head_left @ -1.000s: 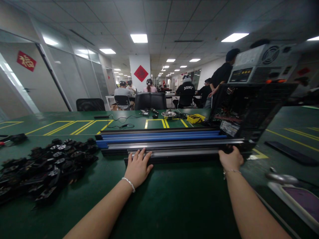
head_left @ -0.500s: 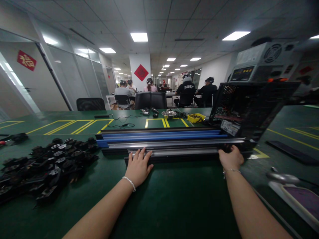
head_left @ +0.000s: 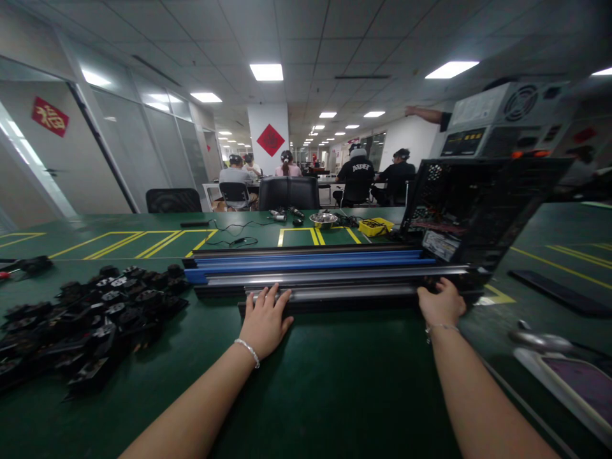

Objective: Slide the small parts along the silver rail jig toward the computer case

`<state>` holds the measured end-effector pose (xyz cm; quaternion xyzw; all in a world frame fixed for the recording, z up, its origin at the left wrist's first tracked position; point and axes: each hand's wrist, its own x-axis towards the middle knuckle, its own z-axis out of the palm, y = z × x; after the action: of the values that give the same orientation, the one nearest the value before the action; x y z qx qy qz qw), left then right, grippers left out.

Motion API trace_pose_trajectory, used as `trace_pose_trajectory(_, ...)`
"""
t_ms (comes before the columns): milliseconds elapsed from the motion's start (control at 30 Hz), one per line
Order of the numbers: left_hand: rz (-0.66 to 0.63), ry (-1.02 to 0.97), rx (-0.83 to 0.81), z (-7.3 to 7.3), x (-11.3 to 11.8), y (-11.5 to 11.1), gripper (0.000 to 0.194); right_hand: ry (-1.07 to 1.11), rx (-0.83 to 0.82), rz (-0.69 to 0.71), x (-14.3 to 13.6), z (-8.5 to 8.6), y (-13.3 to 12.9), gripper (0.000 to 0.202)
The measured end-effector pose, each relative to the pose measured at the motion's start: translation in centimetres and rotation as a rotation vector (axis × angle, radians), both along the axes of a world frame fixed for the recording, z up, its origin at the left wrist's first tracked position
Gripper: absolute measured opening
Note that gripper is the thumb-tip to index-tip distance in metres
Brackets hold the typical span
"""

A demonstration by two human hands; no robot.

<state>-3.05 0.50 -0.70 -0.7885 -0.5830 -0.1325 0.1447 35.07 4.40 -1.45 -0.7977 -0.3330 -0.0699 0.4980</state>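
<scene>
Several long rails lie side by side across the green table, among them a blue rail and a silver-topped rail nearest me. My left hand rests on the near rail's left end, its fingers spread over the top and the thumb apart. At that rail's right end, my right hand grips it, thumb at the near side and fingers reaching behind, partly hidden. An open black computer case stands just behind the rails' right ends.
A pile of black parts spreads at left. Power supply units sit on the case. Behind are a metal bowl, a yellow basket and cables. A black bar lies at right. People sit at far tables.
A person's outstretched arm has appeared at the upper right, beside the power supply units. My hands and the rails have hardly moved.
</scene>
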Motion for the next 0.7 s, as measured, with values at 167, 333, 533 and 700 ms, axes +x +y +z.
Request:
trace_pose_trajectory(167, -0.005, -0.001, 0.000, 0.05, 0.00, -0.03, 0.054, 0.004, -0.010, -0.004, -0.06, 0.01, -0.02, 0.050)
trace_pose_trajectory(333, -0.003, 0.001, 0.002, -0.02, -0.03, 0.00, 0.054, -0.017, -0.008, 0.000, -0.17, 0.03, -0.06, 0.048)
trace_pose_trajectory(533, -0.006, 0.016, 0.022, -0.18, -0.06, 0.05, 0.055, -0.010, 0.006, -0.008, -0.21, -0.03, 0.02, 0.047)
trace_pose_trajectory(700, -0.003, 0.020, 0.034, -0.28, -0.04, 0.07, 0.055, -0.025, 0.022, -0.008, -0.17, -0.17, 0.08, 0.044)
